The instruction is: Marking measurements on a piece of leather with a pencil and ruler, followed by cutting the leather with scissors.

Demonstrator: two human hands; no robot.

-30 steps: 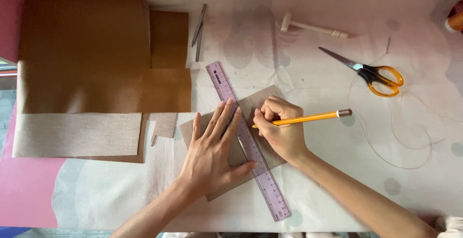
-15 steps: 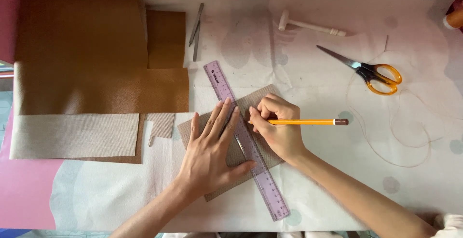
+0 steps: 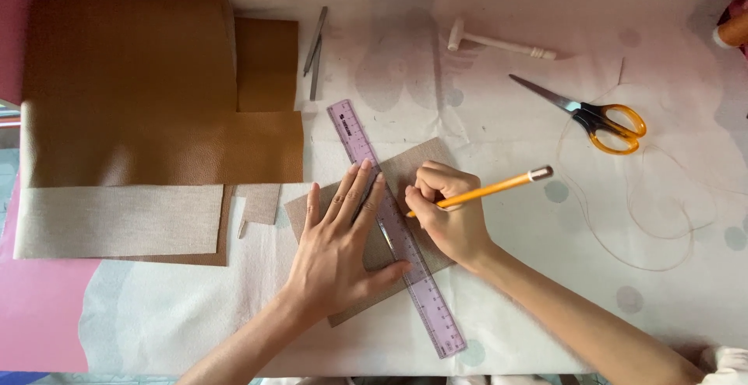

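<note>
Head view, left hand point(image 3: 336, 254) pressed flat with fingers spread on purple ruler point(image 3: 395, 226), ruler slanted across tan piece point(image 3: 411, 168) mid-table, right hand point(image 3: 450, 215) pinched around yellow pencil point(image 3: 481, 192), tip at ruler's edge, scissors point(image 3: 586, 109) well apart

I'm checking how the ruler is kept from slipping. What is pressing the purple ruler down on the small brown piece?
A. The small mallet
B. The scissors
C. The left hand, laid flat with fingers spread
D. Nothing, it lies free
C: the left hand lies flat with fingers spread across the purple ruler and the small brown piece, while the right hand holds a yellow pencil at the ruler's edge.
</note>
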